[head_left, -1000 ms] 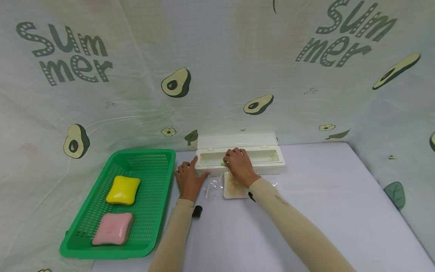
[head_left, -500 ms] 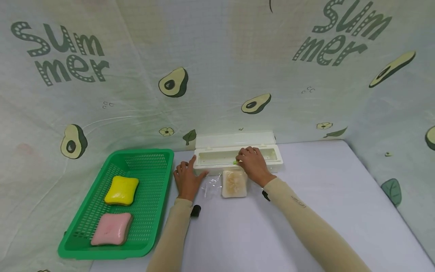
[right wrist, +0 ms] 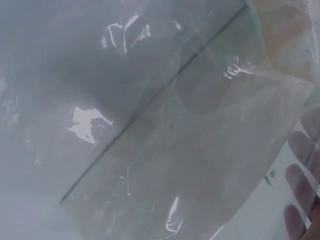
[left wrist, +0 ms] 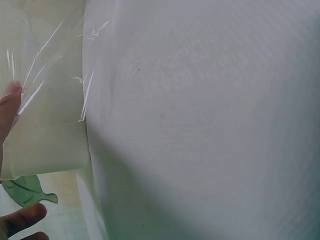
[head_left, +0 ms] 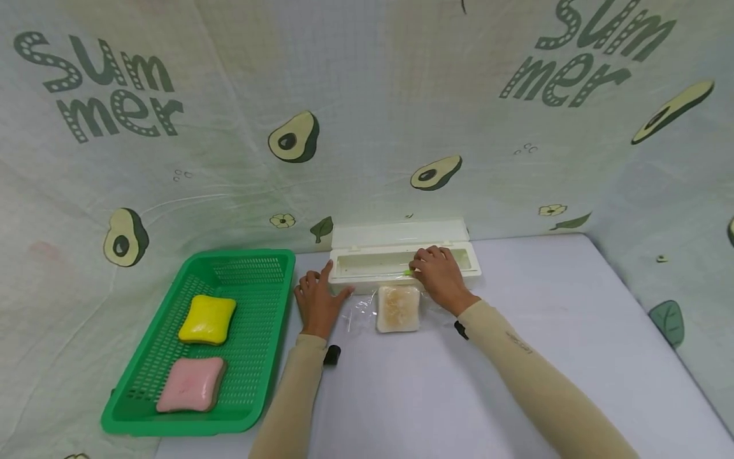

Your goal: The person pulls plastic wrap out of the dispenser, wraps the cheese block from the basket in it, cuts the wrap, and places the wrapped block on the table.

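Observation:
A long white cling film dispenser (head_left: 344, 285) stands against the backdrop, its lid (head_left: 401, 233) tipped back. My right hand (head_left: 440, 275) pinches the small green slide cutter (head_left: 408, 273) on the dispenser's front edge, right of the middle. Clear plastic film (head_left: 360, 312) spreads out from that edge onto the table, also filling much of the right wrist view. A square, toast-like slice of bread (head_left: 398, 309) lies at the film. My left hand (head_left: 318, 303) rests at the dispenser's left end, fingers spread; in the left wrist view its thumb (left wrist: 10, 107) presses film against the box.
To the left stands a green mesh basket (head_left: 265, 408) with a yellow cushion-shaped block (head_left: 208, 319) and a pink one (head_left: 192, 384) in it. An avocado-print sheet (head_left: 367, 115) hangs directly behind the white table (head_left: 401, 395).
My right hand has slid rightward along the dispenser's front edge with the green cutter, uncovering the bread slice. The left hand has stayed at the dispenser's left end.

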`<state>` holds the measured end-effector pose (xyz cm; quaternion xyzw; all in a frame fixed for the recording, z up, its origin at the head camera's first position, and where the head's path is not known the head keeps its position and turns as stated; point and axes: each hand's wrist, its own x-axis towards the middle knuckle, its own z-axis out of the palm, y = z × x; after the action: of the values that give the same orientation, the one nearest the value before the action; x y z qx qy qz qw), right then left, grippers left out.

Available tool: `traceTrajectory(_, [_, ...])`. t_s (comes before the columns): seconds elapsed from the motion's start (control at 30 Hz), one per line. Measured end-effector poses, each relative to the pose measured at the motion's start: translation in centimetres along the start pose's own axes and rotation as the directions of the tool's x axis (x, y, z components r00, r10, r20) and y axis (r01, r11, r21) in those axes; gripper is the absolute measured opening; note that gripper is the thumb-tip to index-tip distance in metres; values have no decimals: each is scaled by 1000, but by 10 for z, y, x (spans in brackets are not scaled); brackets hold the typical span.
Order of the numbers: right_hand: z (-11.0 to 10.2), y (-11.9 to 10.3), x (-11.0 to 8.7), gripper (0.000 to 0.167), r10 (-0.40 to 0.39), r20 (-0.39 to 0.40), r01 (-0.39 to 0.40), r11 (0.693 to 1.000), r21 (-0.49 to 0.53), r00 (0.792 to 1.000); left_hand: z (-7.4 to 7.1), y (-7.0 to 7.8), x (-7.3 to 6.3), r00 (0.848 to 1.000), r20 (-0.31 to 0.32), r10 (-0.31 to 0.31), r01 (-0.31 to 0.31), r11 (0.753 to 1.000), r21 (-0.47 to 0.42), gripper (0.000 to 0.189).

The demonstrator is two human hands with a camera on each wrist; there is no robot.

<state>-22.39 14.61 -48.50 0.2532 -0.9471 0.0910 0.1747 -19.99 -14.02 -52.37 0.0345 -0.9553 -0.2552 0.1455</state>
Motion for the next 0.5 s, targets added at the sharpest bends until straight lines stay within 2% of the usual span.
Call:
traceTrajectory(0.17, [-10, 23, -14, 11, 37, 17, -37, 999, -11, 999, 0, -2, 1, 1000, 22, 2, -2, 1000, 12, 87])
traceTrajectory(0.33, [-18, 48, -33, 13, 100, 33, -100, 995, 19, 994, 1, -7, 1, 1000, -6, 6, -6, 1000, 26, 87])
traceTrajectory(0.5, [-22, 62, -41, 14, 79, 30, -79, 997, 19, 996, 2, -6, 0, 1000, -3, 22, -22, 1000, -16, 86])
